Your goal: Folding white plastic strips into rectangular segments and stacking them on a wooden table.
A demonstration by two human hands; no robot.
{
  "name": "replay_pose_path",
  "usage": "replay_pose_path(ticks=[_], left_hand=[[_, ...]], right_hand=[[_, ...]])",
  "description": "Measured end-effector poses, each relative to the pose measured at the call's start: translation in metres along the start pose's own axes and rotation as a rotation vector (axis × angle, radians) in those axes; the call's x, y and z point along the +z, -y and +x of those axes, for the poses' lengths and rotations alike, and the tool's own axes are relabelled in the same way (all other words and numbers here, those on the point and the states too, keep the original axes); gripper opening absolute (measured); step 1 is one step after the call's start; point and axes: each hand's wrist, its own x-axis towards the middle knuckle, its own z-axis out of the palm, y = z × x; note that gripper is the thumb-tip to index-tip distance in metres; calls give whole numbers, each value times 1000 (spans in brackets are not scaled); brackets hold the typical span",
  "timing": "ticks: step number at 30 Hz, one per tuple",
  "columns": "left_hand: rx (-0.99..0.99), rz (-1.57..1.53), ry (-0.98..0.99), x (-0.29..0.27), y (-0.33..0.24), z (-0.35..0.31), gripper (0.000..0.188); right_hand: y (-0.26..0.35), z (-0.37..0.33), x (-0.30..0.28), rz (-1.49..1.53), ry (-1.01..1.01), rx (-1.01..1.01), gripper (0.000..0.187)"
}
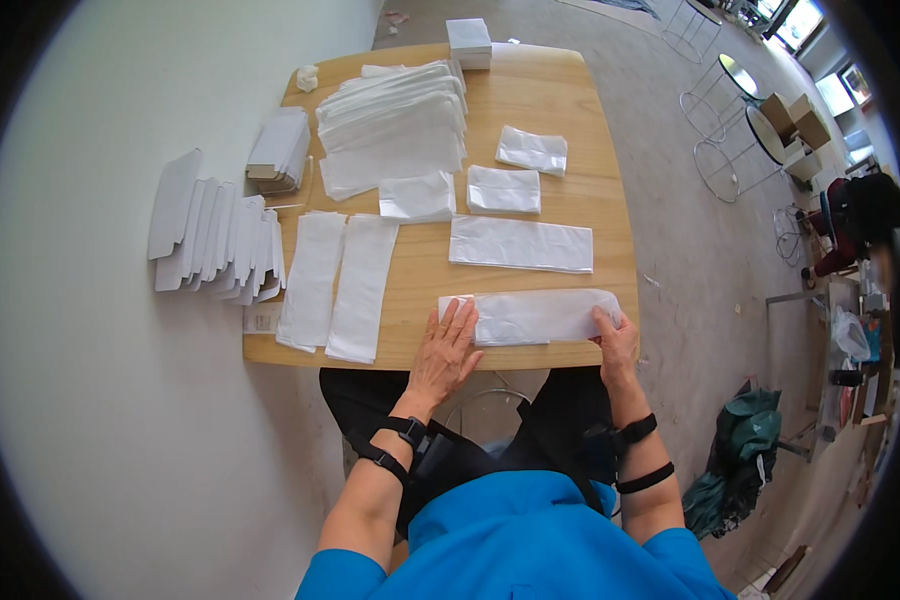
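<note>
A long white strip of thin, slightly glossy folded sheet (535, 316), perhaps a plastic bag, lies along the table's near edge. My left hand (445, 345) rests flat on its left end, fingers stretched out. At the other end my right hand (617, 340) pinches the strip's right corner between thumb and fingers. Just beyond it lies a similar folded strip (520, 245). Two more long strips, one (313, 280) beside the other (362, 288), lie lengthwise to the left of my left hand.
Three short folded packets (417, 197) lie mid-table, before a large fanned pile of white sheets (390, 125). White boxes (469, 43) stand at the far edge. Flat white cartons (215, 240) lean by the left wall. Stools (767, 135) and a dark green bag (748, 430) are rightward.
</note>
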Motion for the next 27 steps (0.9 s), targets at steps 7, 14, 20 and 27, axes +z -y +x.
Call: replay_pose_path(ticks=[7,14,20,27], left_hand=[[25,69,28,6,5,-1,67],[23,98,56,6,6,0,66],[19,69,62,9,6,0,66],[-2,82,84,6,2,2,67]], right_hand=[[-15,7,-5,-58,-51,32,16],[-31,13,-11,-135,-112,30,23],[-37,25,-19,-430,-185,-165,24],[-19,23,-18,-751,-342,-361,21]])
